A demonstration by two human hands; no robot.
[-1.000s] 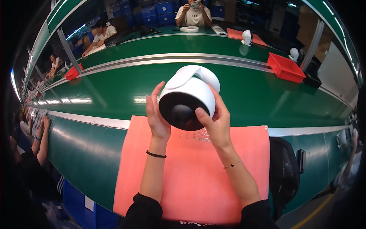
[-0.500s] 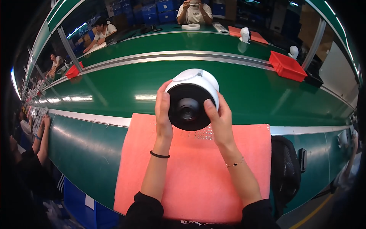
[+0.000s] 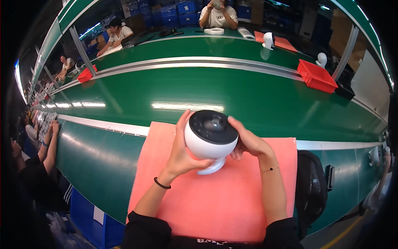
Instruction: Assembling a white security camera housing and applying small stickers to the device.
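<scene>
Over the pink foam sheet (image 3: 224, 203), left hand (image 3: 179, 152) and right hand (image 3: 251, 140) clasp a round white-and-black plastic camera (image 3: 210, 139), likely rigid; grip its sides.

You had white glare streaking the green surface (image 3: 199, 89), gloom beyond it, and straight edges bowing hard toward black corners!
</scene>
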